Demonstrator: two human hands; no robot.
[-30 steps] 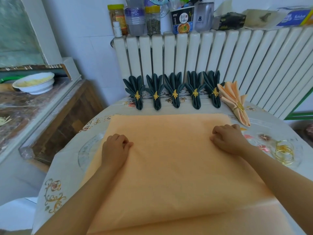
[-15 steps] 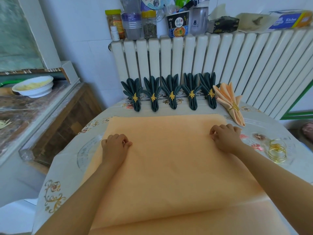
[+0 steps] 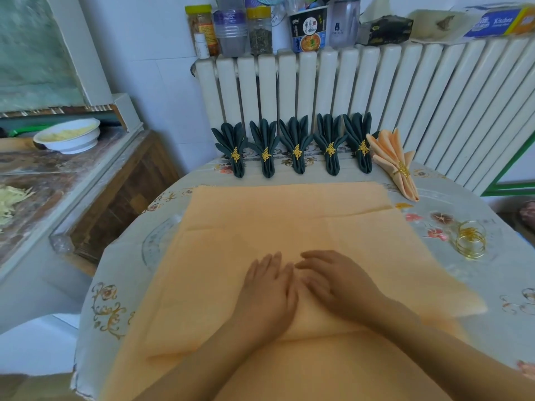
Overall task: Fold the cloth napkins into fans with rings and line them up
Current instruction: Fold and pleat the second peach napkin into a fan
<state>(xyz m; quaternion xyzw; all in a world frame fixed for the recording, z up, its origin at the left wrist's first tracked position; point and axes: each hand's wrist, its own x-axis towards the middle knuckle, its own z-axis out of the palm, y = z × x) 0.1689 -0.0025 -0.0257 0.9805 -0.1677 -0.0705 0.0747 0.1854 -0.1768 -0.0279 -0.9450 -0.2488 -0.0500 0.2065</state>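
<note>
Six ringed fans lined up: five dark green fans (image 3: 295, 146), one peach fan (image 3: 396, 163). Flat peach napkin (image 3: 289, 215) under open-fingered left hand (image 3: 267, 293) and right hand (image 3: 335, 282); spare gold rings (image 3: 470, 243) waiting.

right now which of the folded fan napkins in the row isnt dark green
The peach fan napkin at the right end of the row, lying tilted; the five others are dark green and stand straight against the radiator.

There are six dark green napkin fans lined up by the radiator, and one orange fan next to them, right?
Not quite. The head view shows five dark green napkin fans, not six, each with a gold ring. The rest is right: they stand lined up by the radiator, and one orange fan lies next to them at the right end.
</note>
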